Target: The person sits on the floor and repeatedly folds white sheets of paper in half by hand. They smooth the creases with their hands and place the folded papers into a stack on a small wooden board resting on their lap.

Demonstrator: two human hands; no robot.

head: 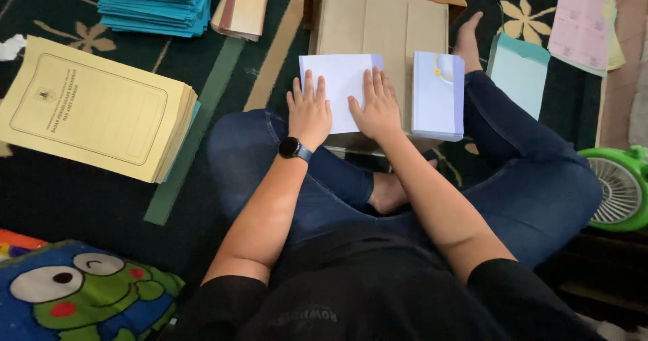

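Left hand [310,109]: flat, fingers spread, palm pressed on the left part of a white sheet [339,83]; a black watch [294,148] sits on its wrist; it grips nothing.
Right hand [376,107]: flat beside the left, fingers together and pointing away from the body, pressing the right part of the same sheet; it also grips nothing.
White sheet: lies on a low brown cardboard-topped bench [378,27] in front of the seated person, a thin lilac edge showing at its upper right corner.
Lilac booklets [439,94]: a small stack just to the right of the sheet, on the bench's right edge, apart from the right hand.
Person: sits cross-legged on the floor in blue jeans and a black top, a bare foot [468,40] stretched beside the bench.
Yellow folders [94,108]: a thick stack on the dark patterned carpet [223,64], well to the left of the hands.
Blue folders [158,3]: a pile at the top left, beyond the yellow stack.
Pale green paper [518,71]: to the right of the raised knee.
Pink sheets [582,25]: at the top right corner.
Green fan [617,189]: at the right edge, by the knee.
Frog cushion [81,294]: at the lower left corner.
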